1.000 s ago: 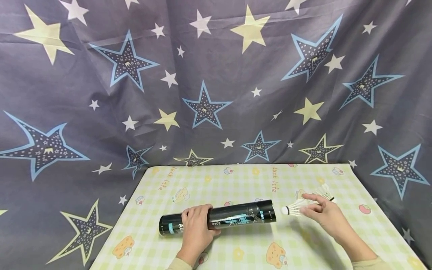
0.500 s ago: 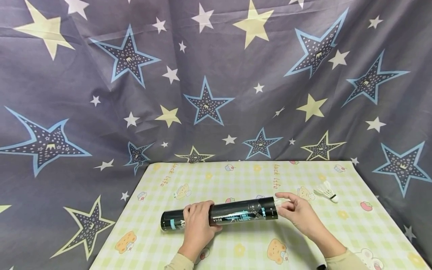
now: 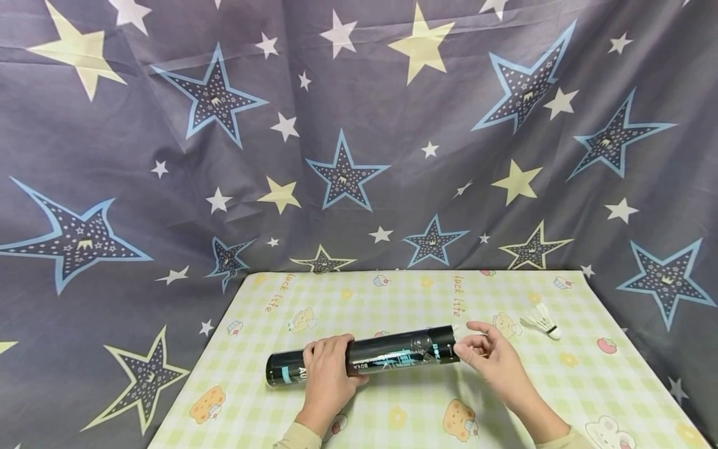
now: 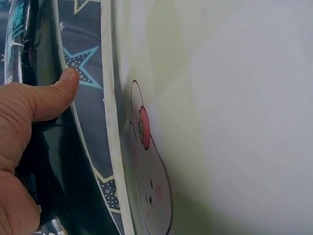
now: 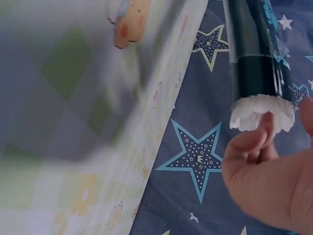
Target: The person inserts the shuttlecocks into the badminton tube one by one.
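My left hand grips a black badminton shuttlecock tube from above, near its left end. In the left wrist view, the thumb lies along the tube's dark side. A white feather shuttlecock sits almost wholly inside the tube's right mouth, its ruffled feather rim just showing. My right hand is at that mouth, thumb and a curled finger together at the feather rim, the index finger raised apart. The shuttlecock's cork end is hidden inside the tube.
Another shuttlecock with a black band lies on the table to the right, behind the right hand. A green checked cloth with cartoon prints covers the table. A grey star-patterned curtain hangs behind it.
My right hand has moved left from beside the tube, bringing the shuttlecock with it, cork first, into the tube's mouth. The left hand keeps its grip on the tube.
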Demonstrator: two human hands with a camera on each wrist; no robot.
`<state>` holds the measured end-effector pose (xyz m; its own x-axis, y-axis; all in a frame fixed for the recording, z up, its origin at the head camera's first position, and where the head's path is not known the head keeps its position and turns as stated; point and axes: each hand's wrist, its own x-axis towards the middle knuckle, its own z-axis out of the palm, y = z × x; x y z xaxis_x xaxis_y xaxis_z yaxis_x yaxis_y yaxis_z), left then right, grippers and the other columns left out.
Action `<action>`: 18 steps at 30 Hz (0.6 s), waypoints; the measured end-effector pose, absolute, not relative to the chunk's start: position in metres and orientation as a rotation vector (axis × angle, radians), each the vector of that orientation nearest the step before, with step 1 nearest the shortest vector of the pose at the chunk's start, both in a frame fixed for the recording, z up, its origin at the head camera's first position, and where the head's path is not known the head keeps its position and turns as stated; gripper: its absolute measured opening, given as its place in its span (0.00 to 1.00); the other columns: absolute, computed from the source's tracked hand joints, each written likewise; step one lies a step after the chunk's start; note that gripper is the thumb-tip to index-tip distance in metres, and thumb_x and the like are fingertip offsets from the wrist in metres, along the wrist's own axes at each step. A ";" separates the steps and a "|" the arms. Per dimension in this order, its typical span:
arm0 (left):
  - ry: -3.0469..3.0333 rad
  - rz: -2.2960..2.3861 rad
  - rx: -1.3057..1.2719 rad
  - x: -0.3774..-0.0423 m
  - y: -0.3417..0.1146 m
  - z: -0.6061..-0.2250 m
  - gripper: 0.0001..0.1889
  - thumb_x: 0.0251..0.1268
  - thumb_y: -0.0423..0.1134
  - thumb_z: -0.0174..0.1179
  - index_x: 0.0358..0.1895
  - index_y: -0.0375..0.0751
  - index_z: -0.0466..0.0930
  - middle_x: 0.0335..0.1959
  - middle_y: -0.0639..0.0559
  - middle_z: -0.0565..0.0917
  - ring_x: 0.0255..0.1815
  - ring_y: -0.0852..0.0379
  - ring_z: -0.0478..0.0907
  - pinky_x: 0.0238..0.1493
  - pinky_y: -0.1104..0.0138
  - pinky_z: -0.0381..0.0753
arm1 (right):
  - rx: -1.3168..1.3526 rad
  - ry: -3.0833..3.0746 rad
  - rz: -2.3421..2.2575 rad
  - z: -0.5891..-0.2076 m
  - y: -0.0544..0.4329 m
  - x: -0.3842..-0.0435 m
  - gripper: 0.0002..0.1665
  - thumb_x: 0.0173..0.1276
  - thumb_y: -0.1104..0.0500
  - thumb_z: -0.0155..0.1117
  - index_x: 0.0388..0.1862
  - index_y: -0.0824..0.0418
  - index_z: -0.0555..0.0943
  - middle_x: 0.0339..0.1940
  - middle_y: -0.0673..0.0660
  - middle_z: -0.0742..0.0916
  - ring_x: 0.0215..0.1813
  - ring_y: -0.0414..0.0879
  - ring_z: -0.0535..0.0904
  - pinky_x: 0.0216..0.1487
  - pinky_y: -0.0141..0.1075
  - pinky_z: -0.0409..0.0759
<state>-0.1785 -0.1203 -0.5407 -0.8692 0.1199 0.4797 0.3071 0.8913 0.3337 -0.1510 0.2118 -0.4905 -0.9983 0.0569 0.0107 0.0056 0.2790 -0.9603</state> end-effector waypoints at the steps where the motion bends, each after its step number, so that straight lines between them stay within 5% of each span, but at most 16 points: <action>1: -2.602 -0.565 -0.307 -0.179 -0.120 -0.541 0.47 0.25 0.50 0.94 0.60 0.50 0.82 0.55 0.49 0.89 0.58 0.45 0.81 0.68 0.44 0.66 | -0.055 -2.473 1.838 -0.493 0.211 -0.150 0.32 0.72 0.56 0.76 0.69 0.65 0.77 0.40 0.56 0.89 0.37 0.34 0.80 0.40 0.27 0.81; 5: -2.616 -0.579 -0.289 -0.179 -0.120 -0.542 0.48 0.26 0.50 0.94 0.61 0.50 0.82 0.56 0.49 0.89 0.59 0.45 0.81 0.69 0.44 0.65 | -0.048 -2.520 1.778 -0.499 0.208 -0.148 0.15 0.69 0.55 0.78 0.49 0.63 0.88 0.24 0.47 0.79 0.26 0.35 0.70 0.29 0.28 0.73; 8: -2.621 -0.579 -0.279 -0.180 -0.121 -0.542 0.48 0.26 0.50 0.94 0.61 0.50 0.82 0.56 0.49 0.89 0.59 0.44 0.81 0.69 0.44 0.65 | -0.040 -2.564 1.835 -0.498 0.208 -0.147 0.15 0.71 0.53 0.77 0.45 0.63 0.89 0.18 0.45 0.79 0.21 0.35 0.69 0.25 0.28 0.69; 18: -2.623 -0.578 -0.282 -0.180 -0.120 -0.542 0.48 0.25 0.50 0.94 0.61 0.51 0.82 0.56 0.49 0.89 0.59 0.44 0.81 0.69 0.43 0.64 | 0.013 -2.589 2.170 -0.499 0.204 -0.147 0.25 0.75 0.50 0.73 0.63 0.64 0.83 0.14 0.50 0.83 0.13 0.38 0.73 0.18 0.29 0.72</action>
<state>-0.1804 -0.1200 -0.5425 -0.8835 0.1018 0.4573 0.2847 0.8919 0.3514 -0.1466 0.2035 -0.4986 -0.9721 -0.1564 -0.1749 0.1448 0.1864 -0.9717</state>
